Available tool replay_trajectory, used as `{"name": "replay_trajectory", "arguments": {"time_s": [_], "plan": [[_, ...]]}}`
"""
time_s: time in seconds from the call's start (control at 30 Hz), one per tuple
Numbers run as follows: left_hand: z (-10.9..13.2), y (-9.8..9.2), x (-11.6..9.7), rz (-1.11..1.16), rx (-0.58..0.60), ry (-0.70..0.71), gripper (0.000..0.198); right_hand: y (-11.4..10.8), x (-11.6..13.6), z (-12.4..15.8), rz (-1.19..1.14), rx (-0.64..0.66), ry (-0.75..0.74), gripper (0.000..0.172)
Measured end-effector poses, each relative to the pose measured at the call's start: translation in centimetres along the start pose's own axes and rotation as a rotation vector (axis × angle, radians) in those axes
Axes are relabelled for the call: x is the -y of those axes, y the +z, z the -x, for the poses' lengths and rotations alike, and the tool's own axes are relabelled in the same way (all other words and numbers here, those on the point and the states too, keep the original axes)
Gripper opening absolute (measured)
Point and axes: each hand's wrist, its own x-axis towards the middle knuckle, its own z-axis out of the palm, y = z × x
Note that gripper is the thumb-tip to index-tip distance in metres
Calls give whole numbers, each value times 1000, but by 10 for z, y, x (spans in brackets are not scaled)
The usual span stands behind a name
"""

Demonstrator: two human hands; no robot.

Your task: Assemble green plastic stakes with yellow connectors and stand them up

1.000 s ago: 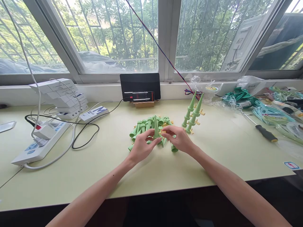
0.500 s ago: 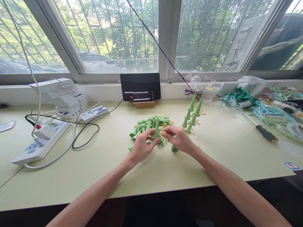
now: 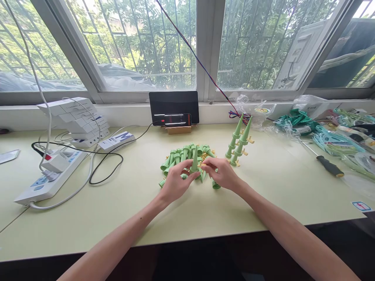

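My left hand [image 3: 175, 181] is closed around the base of a green plant watering spike [image 3: 195, 160], which points upward. From the right, my right hand [image 3: 222, 171] pinches a small yellow valve [image 3: 200, 166] against the spike's side; the fingers partly cover it. Behind both hands lies a pile of similar green spikes [image 3: 175, 158], with loose yellow valves [image 3: 213, 152] at its right. A single green piece [image 3: 216, 185] lies just below my right hand. Farther right, two stacks of green spikes [image 3: 243, 137] stand with yellow valves sticking out of their sides.
A tablet [image 3: 174, 103] with a phone [image 3: 177, 120] before it leans by the window. On the left are a power strip [image 3: 55, 183], cables and stacked white boxes [image 3: 82, 121]. A screwdriver [image 3: 329, 166] and plastic-wrapped items [image 3: 336, 140] lie at right.
The held spike has shifted very slightly right and down. Both hands keep nearly the same grip and place, and the pile and stacks look unchanged.
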Motion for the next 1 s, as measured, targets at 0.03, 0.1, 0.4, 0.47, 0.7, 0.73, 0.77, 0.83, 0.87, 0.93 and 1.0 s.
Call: {"name": "replay_trajectory", "arguments": {"time_s": [0.03,0.1,0.4,0.47,0.7,0.73,0.77,0.83,0.87,0.93,1.0], "plan": [[0,0,0,4,3,1,25,0,-1,0,3,-1,-5,24],[0,0,-1,10,7,4,24,1,-3,0,10,0,-18,25],[0,0,-4,15,4,-16,25,2,-6,1,33,23,-37,28],[0,0,-4,20,4,-19,25,2,-6,1,43,27,-36,29],[1,0,-1,18,2,-44,29,3,-8,1,83,26,-56,34],[1,0,-1,19,6,-43,29,3,-8,1,84,28,-61,35],[1,0,-1,25,5,-36,29,3,-8,1,85,30,-63,35],[1,0,0,33,7,-25,29,2,-8,1,87,33,-66,37],[1,0,0,33,6,-23,29,2,-7,1,89,34,-65,38],[1,0,-1,22,3,-25,29,2,-6,1,83,34,-59,38],[1,-1,-2,8,4,-26,29,1,-5,1,64,34,-52,37]]}}
